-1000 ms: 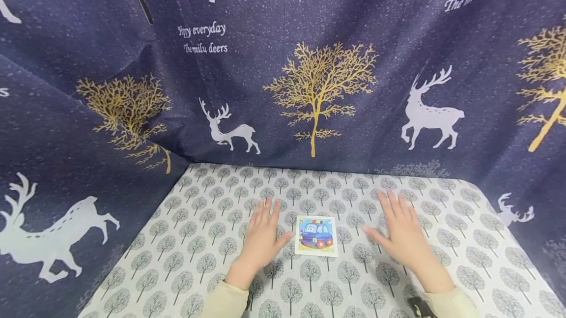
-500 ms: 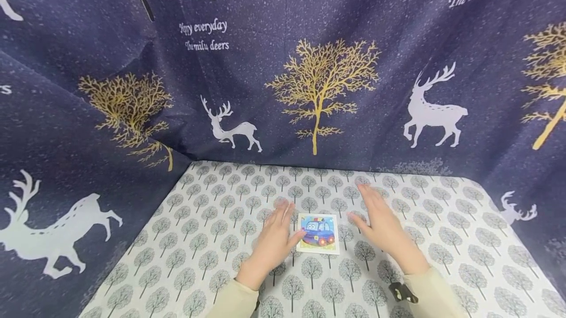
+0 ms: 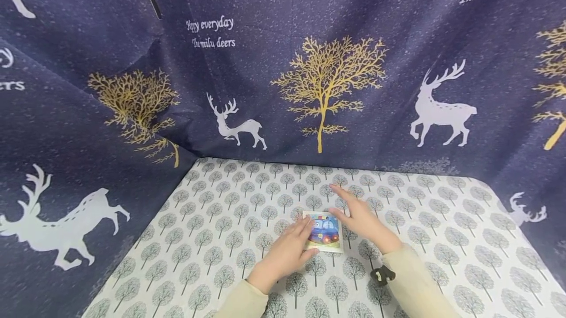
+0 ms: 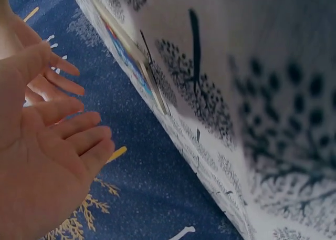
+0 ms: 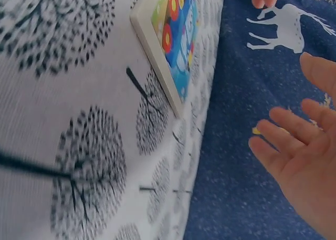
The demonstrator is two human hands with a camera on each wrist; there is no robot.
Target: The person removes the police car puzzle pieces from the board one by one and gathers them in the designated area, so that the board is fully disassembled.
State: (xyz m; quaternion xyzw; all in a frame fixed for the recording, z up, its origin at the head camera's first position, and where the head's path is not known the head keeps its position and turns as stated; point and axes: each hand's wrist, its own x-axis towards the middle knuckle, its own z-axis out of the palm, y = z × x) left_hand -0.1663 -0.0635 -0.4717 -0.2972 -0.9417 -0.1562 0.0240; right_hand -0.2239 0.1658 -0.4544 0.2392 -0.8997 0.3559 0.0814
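A square picture board (image 3: 326, 233) with a white frame and a blue cartoon car lies flat on the patterned cloth. My left hand (image 3: 289, 249) is over its left edge in the head view, hiding part of the car. From the left wrist, the same hand (image 4: 52, 145) shows relaxed fingers raised off the board (image 4: 134, 64), with a gap between. My right hand (image 3: 360, 219) hovers by the board's upper right corner, fingers extended. In the right wrist view that hand (image 5: 304, 145) holds nothing and stays apart from the board (image 5: 168, 45).
A white cloth (image 3: 212, 254) printed with grey trees covers the table. Behind and to the left hangs a dark blue curtain (image 3: 265, 72) with deer and golden trees. A dark wrist strap (image 3: 382, 275) shows by the right sleeve (image 3: 411, 278).
Both hands have moved inward toward the board, the left one rightward over its left edge, the right one leftward to its upper right corner. The view has shifted slightly; the board stays put.
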